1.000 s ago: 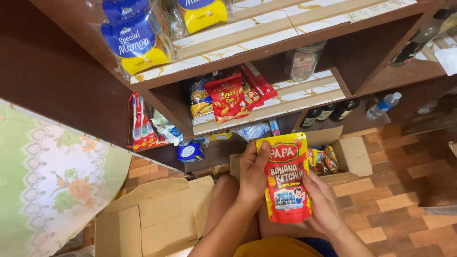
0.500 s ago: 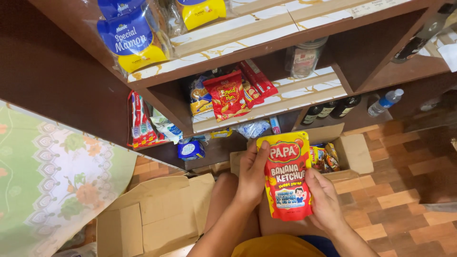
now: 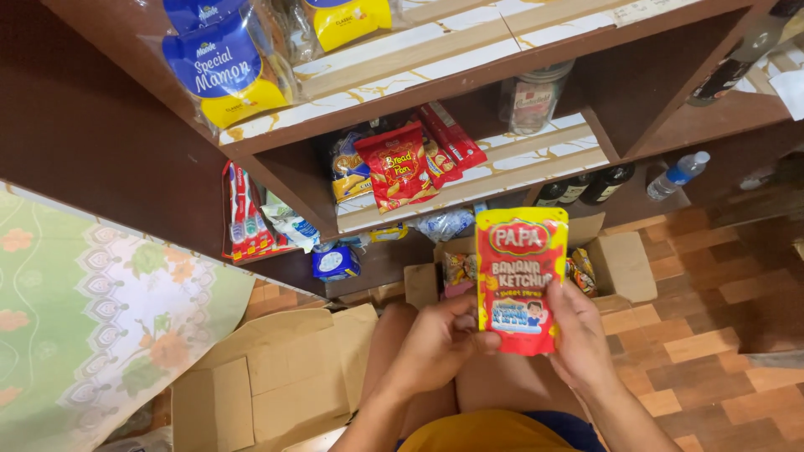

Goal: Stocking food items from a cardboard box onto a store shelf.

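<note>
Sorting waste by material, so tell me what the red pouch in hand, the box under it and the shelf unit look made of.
Red sauce pouch: glossy plastic film, apparently; it shines and has flat sealed edges. Open box behind it: brown corrugated cardboard, matte, with folded flaps. Shelf unit: dark brown wood or laminated board; the shelf tops look lined with marble-patterned sheet. Both the left hand and right hand hold the pouch.

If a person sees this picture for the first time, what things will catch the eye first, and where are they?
First is the red and yellow sauce pouch at the centre, held upright by the left hand and the right hand. Next are the blue and yellow cake packs on the top shelf at upper left. An open cardboard box lies on the floor at lower left.
</note>
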